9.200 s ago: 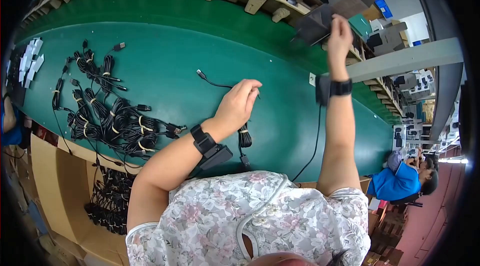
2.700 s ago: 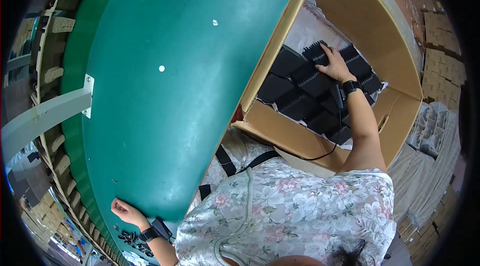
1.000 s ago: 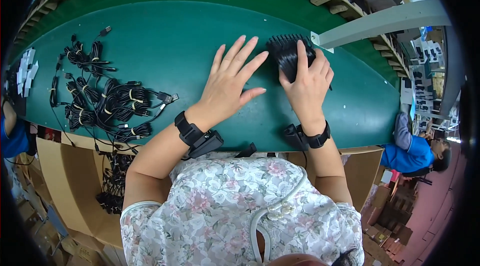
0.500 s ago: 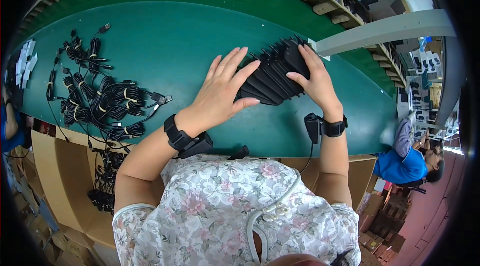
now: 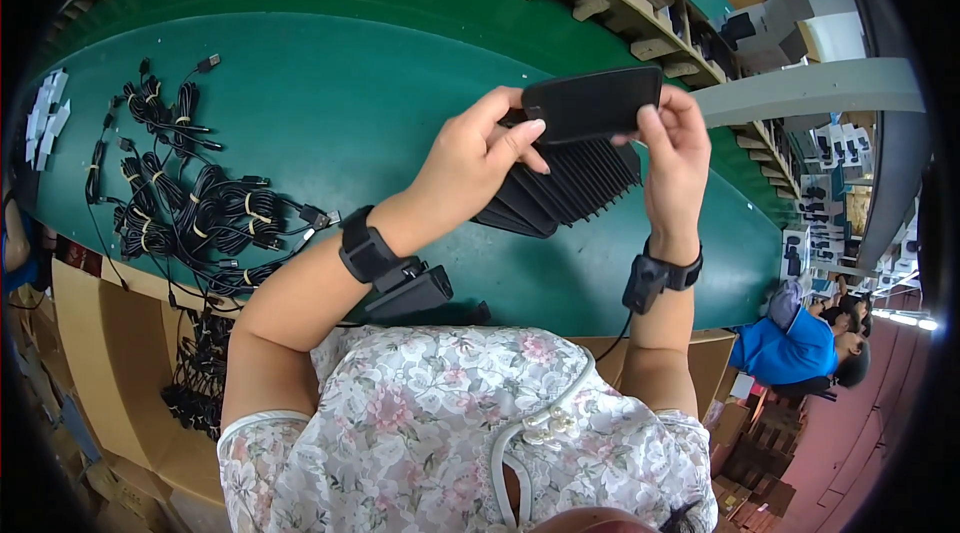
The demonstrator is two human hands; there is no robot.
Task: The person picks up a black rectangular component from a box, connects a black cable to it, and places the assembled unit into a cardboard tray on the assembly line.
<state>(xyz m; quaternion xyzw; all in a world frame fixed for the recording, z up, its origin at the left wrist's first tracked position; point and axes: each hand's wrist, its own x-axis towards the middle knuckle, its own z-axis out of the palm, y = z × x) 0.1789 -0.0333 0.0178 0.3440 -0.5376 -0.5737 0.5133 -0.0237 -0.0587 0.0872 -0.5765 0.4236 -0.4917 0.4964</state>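
Observation:
My left hand (image 5: 474, 151) and my right hand (image 5: 677, 161) hold a flat black rectangular piece (image 5: 596, 103) with rounded corners between them. The left thumb and fingers pinch its left end, while the right ones grip its right end. It is raised above the far part of a row of similar black pieces (image 5: 570, 183), which lean against one another on the green table (image 5: 400, 63). Thin prongs stick out along the row's near right side. What exactly these pieces are, I cannot tell. Both my wrists wear black straps with small boxes.
Bundled black cables (image 5: 200, 203) with USB plugs lie on the table's left. Beyond the row stands a grey metal arm (image 5: 800, 88). A cardboard box (image 5: 100, 343) with more cables sits below the front edge. A person in blue (image 5: 790, 348) is at the right.
My hands have come up from the row of black pieces with one piece held between them. The other pieces remain leaning on the table.

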